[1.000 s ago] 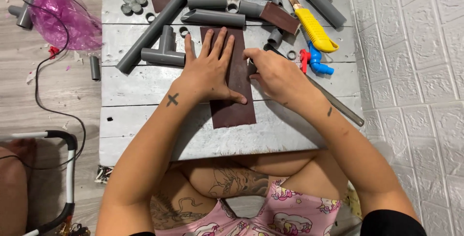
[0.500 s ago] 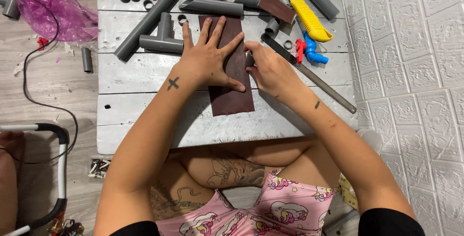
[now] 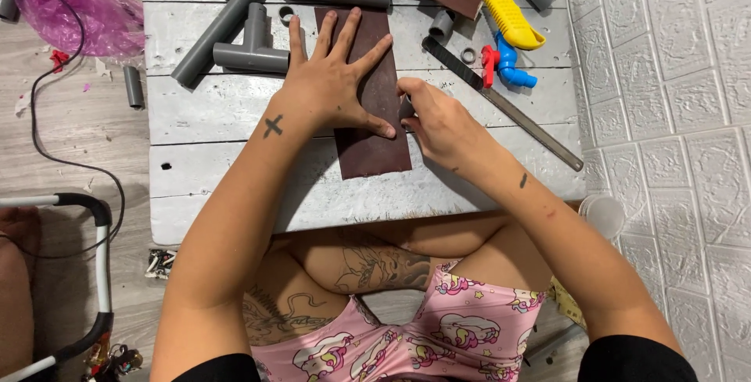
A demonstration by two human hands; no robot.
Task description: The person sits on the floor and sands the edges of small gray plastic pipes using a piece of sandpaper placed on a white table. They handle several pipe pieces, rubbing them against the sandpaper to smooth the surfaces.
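My left hand (image 3: 332, 77) lies spread flat, pinning the brown sandpaper sheet (image 3: 374, 139) to the grey worktop (image 3: 235, 186); my right hand (image 3: 438, 120) pinches a small grey pipe piece (image 3: 406, 108) at the sheet's edge; sanding seems underway; next stroke needs firm downward pressure.

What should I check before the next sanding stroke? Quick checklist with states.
1. Left hand flat on the brown sandpaper sheet, fingers spread: ok.
2. Sheet lying flat on the grey plank table: ok.
3. Right hand gripping a small grey piece at the sheet's right edge: ok.
4. Piece's face square to the sheet: cannot tell, hand hides it.
5. Metal file clear of the right hand: not ok, it passes close behind.
6. Yellow utility knife blade retracted: cannot tell.
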